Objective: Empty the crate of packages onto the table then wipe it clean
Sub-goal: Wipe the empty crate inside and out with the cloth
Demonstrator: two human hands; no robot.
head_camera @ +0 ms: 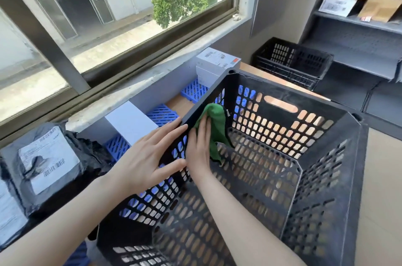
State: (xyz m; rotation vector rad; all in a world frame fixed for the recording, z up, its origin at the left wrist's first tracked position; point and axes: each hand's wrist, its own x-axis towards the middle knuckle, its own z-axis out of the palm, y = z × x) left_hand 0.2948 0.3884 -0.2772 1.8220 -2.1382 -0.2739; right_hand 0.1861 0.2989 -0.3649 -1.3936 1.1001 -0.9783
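The crate [272,89] is standing empty on the desk [382,200]. The left hand [150,156] is bracing its outer wall, grip flat and open; the right hand [199,148], fingers straight, is pressing the green cloth [214,122] inside. Unpinched, the cloth is risking slipping or snagging in the perforations.

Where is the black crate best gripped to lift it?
Probably at the oblong handle slot high in the far end wall of the crate, hooking in from outside under the thick rim. The perforated sides offer only small holes. A matching near slot cannot be seen.
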